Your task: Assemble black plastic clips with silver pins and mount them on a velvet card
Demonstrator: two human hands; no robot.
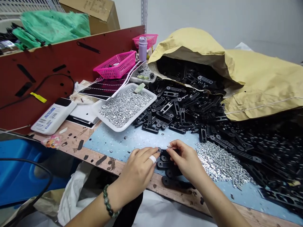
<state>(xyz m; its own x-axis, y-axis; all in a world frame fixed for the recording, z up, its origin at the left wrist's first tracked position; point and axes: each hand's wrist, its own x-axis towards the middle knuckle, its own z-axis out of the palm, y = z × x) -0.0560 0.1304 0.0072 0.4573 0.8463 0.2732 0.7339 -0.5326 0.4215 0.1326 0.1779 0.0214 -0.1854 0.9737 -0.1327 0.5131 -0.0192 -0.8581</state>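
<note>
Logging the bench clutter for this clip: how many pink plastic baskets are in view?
2: one pink basket left of the lilac bottle, one behind it. More could be hidden.

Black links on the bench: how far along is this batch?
Done: perhaps the short stack of black links by the hands, though whether they are finished can't be told. In hand: the left hand and right hand work at its top link. Left: the big heap of black links, more in the yellow paper sack, plus plenty of silver screws and a full tray of small silver parts.

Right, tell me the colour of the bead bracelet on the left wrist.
Mottled dark green beads, shown best in the head view.
</note>
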